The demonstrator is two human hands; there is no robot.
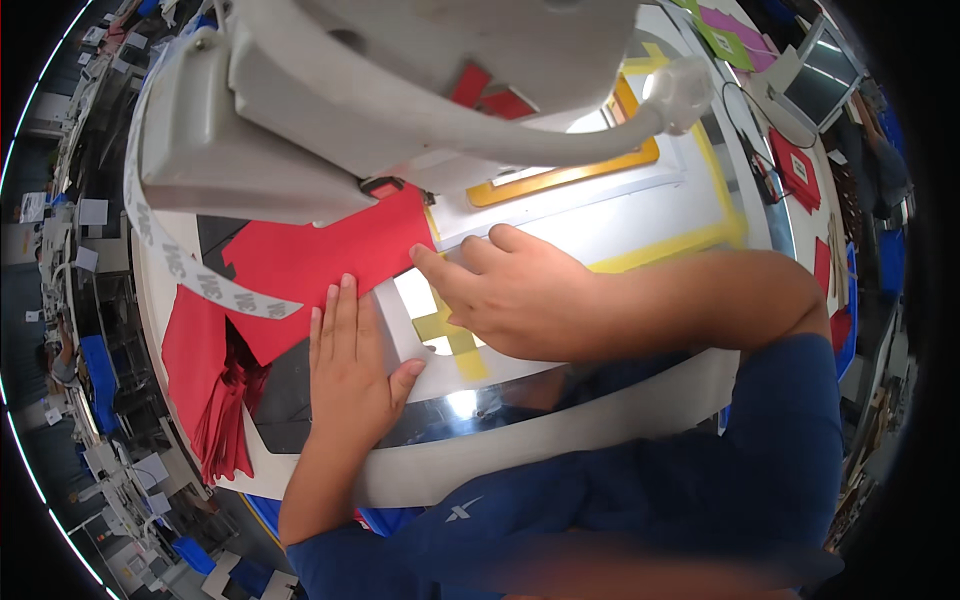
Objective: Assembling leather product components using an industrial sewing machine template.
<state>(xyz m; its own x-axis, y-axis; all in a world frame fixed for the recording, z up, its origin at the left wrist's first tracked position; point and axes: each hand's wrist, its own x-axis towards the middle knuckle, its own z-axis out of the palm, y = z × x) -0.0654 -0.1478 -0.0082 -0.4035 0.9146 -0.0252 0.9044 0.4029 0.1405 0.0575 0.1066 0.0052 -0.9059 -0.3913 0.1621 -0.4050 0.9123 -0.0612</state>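
Note:
A flat red fabric piece [345, 250] lies under the head of a large white sewing machine [440, 90]. My left hand [350, 375] rests flat with fingers stretched, their tips on the fabric's near edge. My right hand [515, 290] is at the fabric's right end, index finger extended to its corner and the other fingers curled. No held object shows in it, and its thumb is apart from the index tip. Beneath the right hand is a white plate [405, 340] crossed by yellow tape [465, 345].
Several red fabric pieces [205, 370] hang in a bunch at the left table edge. A printed white strip [190, 265] dangles from the machine. A yellow frame [570, 180] lies behind my right hand. A screen [820, 75] and red pieces [795, 170] are at the far right.

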